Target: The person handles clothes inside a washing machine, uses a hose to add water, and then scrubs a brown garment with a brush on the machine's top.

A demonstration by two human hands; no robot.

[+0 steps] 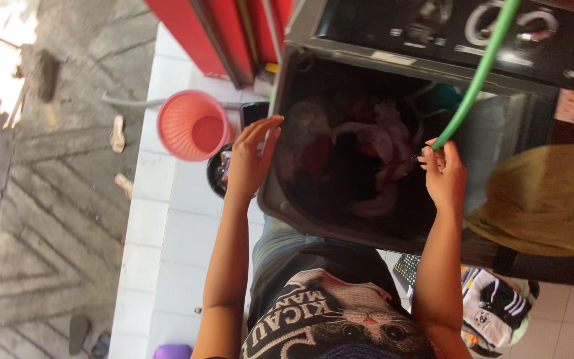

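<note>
The washing machine [313,219] stands open right under my hands, its dark tub full of wet clothes [373,143] in pink, red and white, lying between my two hands. Just right of my right hand a tan cloth [546,199] hangs over the machine's edge. Beyond my left hand, on the white tiled floor [167,226], sits a pink plastic basket [192,125], near but not touching. A green hose [476,76] slants down from the machine's control panel into the tub. My right hand [444,174] is closed around its lower end. My left hand [250,156] is open, fingers spread, resting at the tub's left rim, gripping nothing.
</note>
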